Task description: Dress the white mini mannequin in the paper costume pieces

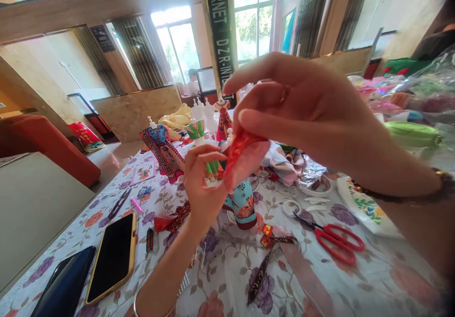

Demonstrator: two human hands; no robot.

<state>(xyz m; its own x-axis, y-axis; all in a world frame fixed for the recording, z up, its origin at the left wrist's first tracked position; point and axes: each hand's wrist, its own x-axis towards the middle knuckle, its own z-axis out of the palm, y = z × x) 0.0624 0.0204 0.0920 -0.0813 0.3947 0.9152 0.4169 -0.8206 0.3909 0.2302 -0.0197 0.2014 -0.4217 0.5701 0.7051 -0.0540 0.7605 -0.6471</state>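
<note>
A small piece of red fabric is stretched between my two hands above the table. My left hand pinches its lower left end between thumb and finger. Higher and closer to the camera, my right hand holds the upper edge, thumb pressed against a finger and the index finger raised. Behind the cloth, partly hidden, is a light blue floral piece with a dark red hem. Small white mannequins stand farther back, one in a blue top and one in a red dress.
Red-handled scissors and tape rolls lie at the right. A yellow-edged phone, a dark phone, snips and a pink pen are at the left. A green pouch and plastic-wrapped items fill the back right.
</note>
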